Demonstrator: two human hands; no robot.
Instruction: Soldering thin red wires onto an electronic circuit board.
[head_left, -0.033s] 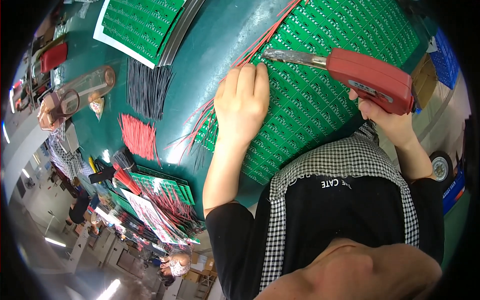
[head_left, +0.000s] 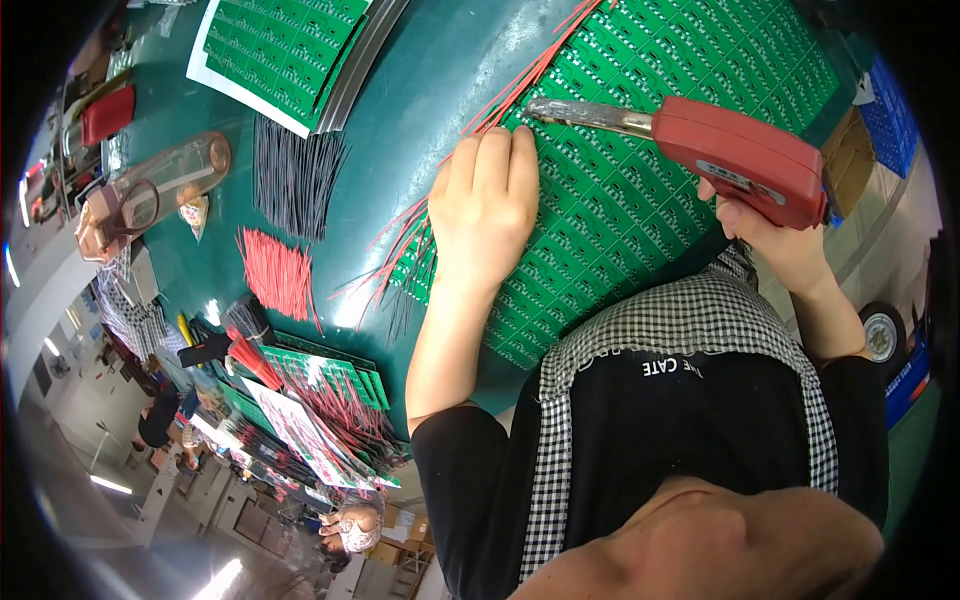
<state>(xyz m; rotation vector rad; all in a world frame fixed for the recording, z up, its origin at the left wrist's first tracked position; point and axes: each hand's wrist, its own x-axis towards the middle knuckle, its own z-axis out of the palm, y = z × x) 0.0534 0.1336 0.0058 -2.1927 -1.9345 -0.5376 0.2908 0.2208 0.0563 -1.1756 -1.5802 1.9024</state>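
Observation:
My right hand [head_left: 752, 222] is wrapped round the grip of a red soldering gun [head_left: 740, 155]. Its metal tip [head_left: 585, 115] points left and reaches the far-left edge of a large spread of green circuit boards [head_left: 620, 200]. Just beside that tip, my left hand [head_left: 485, 205] rests over the boards' left edge, fingers bent and together. Its thumb and whatever it pinches are hidden. Thin red wires [head_left: 515, 90] run along this edge by the fingertips. More red wires and some black wires [head_left: 403, 312] stick out left of my wrist.
On the green table [head_left: 430, 60] lie a bundle of black wires [head_left: 297, 180], a bundle of red wires [head_left: 277, 272] and stacked green boards [head_left: 285, 50]. A clear bottle [head_left: 165, 190] lies at left. Wired boards [head_left: 325, 385] are piled nearer me. Other people are in the background.

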